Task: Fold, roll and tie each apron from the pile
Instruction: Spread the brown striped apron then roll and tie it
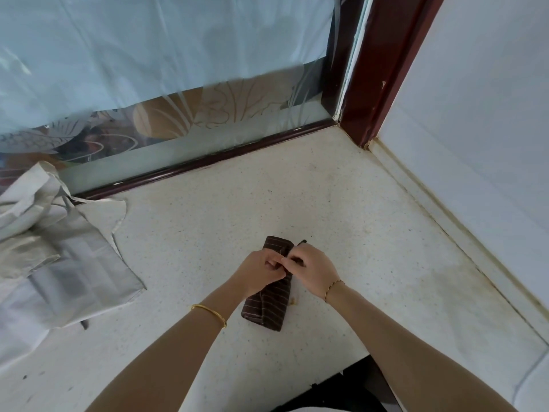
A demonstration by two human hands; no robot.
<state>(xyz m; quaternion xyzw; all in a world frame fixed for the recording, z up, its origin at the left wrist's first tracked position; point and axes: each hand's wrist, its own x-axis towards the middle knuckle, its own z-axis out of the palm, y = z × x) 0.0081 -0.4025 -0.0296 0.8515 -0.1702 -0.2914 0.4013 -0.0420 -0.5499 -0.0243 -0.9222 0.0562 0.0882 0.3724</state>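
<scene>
Forearms reach in from the near edge and meet over the brown striped apron roll, which lies on the speckled counter almost straight ahead of the person. The roll's long axis runs away from the body, tilted a little to the right, with its near end free and its far end poking out just beyond the knuckles. Both hands work at the middle of the roll: the left hand has its fingers curled and pinching at the tie, and the right hand likewise pinches it from the other side, fingertips touching those of the left. The tie itself is mostly hidden; a short dark end shows just past the right hand. This looks like the tying step, and since the strap crosses the roll's long axis, the coming pull would likely run sideways, each hand drawing toward its own side. Neither hand is clearly nearer.

Further off to the left, well apart from the roll, lies the pile of pale grey aprons, unfolded. Beyond stands a glass partition with a dark red frame.
</scene>
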